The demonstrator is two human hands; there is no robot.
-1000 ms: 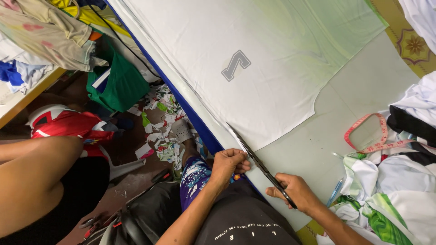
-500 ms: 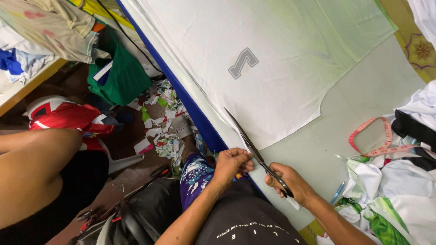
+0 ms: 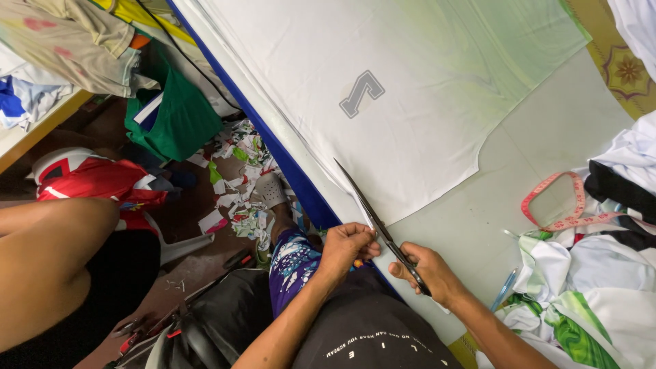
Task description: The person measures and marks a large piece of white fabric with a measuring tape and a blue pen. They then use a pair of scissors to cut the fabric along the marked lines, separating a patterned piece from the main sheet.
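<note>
The right hand [image 3: 430,273] grips long steel scissors [image 3: 372,212], blades parted. The left hand [image 3: 347,247] pinches the smooth white fabric [image 3: 410,109] at its edge.

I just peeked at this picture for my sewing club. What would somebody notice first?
Probably the long dark scissors near the bottom middle, held in the right hand, with the left hand pinching the fabric edge beside the blades. Next, the big white cloth with a grey mark, spread over the table. Colourful fabric scraps litter the floor on the left, and a pink measuring tape loops at the right.
</note>
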